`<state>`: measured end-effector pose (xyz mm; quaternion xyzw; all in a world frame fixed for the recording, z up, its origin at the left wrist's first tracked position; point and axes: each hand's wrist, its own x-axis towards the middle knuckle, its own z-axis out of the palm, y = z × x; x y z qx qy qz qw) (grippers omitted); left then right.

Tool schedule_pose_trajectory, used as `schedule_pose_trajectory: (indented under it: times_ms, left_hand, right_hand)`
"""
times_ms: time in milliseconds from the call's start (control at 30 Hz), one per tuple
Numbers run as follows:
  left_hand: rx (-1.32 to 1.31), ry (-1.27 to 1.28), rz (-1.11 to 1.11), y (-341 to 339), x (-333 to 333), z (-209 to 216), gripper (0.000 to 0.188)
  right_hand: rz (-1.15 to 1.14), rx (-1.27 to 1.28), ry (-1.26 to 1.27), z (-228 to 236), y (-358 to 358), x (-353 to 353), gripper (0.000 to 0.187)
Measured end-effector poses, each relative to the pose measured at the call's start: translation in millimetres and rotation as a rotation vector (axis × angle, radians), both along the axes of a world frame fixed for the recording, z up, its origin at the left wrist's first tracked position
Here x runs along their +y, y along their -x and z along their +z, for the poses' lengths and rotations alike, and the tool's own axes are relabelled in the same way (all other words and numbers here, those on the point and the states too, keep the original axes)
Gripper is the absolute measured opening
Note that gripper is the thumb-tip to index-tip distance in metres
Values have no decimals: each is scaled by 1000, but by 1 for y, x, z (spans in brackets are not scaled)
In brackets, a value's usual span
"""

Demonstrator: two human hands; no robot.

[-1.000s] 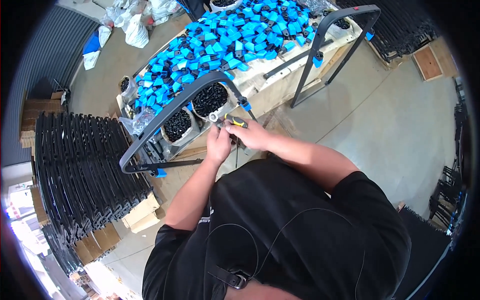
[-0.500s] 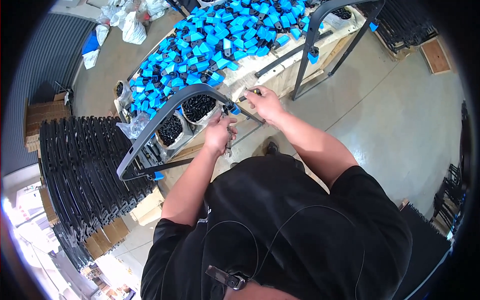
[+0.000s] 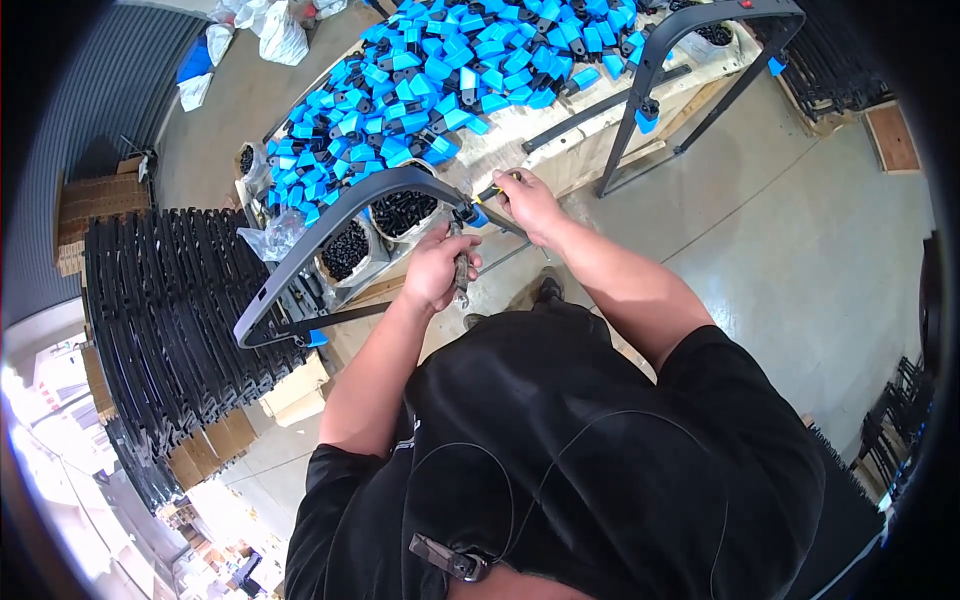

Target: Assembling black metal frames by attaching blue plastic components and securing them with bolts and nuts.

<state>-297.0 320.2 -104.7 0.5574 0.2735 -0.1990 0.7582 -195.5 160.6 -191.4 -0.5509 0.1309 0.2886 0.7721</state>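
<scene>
Right hand (image 3: 530, 207): fingers curled closed around the handle of a yellow-and-black screwdriver (image 3: 497, 188), its shaft pointing down-left to the near end of a curved black frame (image 3: 345, 208). Tip just beside the blue cap (image 3: 480, 218) there; cannot tell if touching. Left hand (image 3: 434, 266), just below: fingers wrapped around a metal wrench (image 3: 461, 280), one end sticking out below the palm, the other toward the cap.

Frame arches across two white bags of small black parts at the near edge of a pale wooden table (image 3: 500, 150). Blue-and-black caps (image 3: 430, 90) heaped over the tabletop. Second black frame (image 3: 650, 80) stands at the table's right end.

Outward: grey floor (image 3: 750, 250), dense stack of black frames (image 3: 180, 340) at left, white sacks (image 3: 285, 35) beyond.
</scene>
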Motion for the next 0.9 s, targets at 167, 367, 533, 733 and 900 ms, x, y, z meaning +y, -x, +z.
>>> schedule_pose_trajectory:
  times_ms: [167,367,533,733,900]
  left_hand:
    - [27,36,-7,-6,1,15,31]
    - [44,152,60,-9,9,8,27]
    - [34,100,34,-7,3,12,27]
    - [36,73,19,-6,3,12,28]
    - [30,128,11,-3,-4,1,31]
  right_hand:
    - [87,52,-34,-2,-10,-4,25]
    - [79,96,-66,-8,-5,-4,24]
    - [85,13,-61,-6,-7,-3,26]
    - [219,213,15,-6,-18,-3,33]
    - [277,-387,307,-24,-22,-17,42]
